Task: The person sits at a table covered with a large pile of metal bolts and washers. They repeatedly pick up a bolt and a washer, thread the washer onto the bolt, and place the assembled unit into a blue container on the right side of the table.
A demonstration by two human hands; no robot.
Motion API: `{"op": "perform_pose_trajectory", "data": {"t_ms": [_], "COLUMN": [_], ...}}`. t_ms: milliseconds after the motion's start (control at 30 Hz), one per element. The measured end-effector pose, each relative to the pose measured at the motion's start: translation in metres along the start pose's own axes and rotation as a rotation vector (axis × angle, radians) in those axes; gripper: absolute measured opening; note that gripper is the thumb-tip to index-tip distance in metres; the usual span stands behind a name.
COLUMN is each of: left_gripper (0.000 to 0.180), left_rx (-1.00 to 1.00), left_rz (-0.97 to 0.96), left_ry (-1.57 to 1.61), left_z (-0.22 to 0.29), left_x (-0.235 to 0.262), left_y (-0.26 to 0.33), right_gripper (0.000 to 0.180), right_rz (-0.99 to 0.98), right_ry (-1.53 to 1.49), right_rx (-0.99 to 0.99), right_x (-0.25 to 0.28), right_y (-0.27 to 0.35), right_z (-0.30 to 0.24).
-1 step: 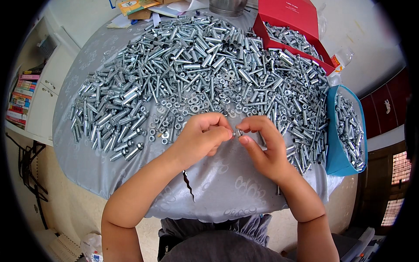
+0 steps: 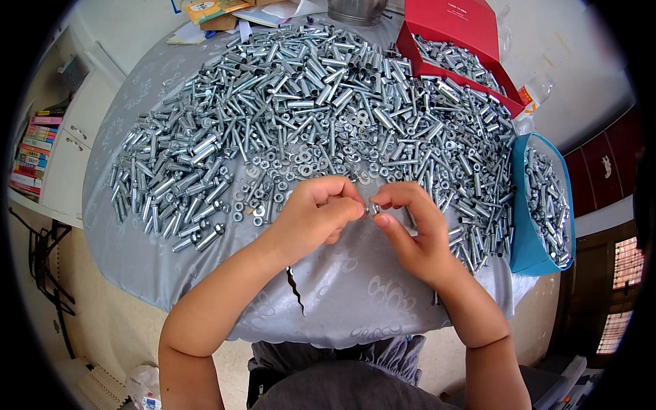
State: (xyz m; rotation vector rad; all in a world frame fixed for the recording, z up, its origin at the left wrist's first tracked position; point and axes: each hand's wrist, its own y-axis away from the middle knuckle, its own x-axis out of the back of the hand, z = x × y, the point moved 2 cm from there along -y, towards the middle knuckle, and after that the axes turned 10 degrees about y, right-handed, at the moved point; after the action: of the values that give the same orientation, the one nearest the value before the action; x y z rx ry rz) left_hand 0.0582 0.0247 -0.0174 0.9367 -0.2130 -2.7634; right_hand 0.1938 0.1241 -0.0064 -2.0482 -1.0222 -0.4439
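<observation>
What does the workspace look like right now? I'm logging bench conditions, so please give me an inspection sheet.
Surface: round table under grey patterned cloth, torn at the near edge.
Job's things: small silver metal fastener pinched between both hands.
Clutter: heap of silver bolts and sleeves, loose washers, red cardboard box and blue bag holding more bolts.
Grippers: left hand and right hand, fingers closed on the fastener.
Cables: nothing seen.
Surroundings: white cabinet, row of books.
</observation>
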Motion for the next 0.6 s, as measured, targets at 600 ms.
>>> {"op": "perform_pose_trajectory", "data": {"t_ms": [600], "left_gripper": [0.014], "left_rx": [0.066], "left_rz": [0.115], "left_ry": [0.033], "left_z": [-0.0053], "left_x": [-0.0019], "left_y": [-0.0024], "right_gripper": [0.017], "right_rz": [-0.084], "right_ry": [-0.110], "right_rx": [-0.142], "right_x": [-0.0062], "right_y": [0.0035], "right_z": [0.0002]}}
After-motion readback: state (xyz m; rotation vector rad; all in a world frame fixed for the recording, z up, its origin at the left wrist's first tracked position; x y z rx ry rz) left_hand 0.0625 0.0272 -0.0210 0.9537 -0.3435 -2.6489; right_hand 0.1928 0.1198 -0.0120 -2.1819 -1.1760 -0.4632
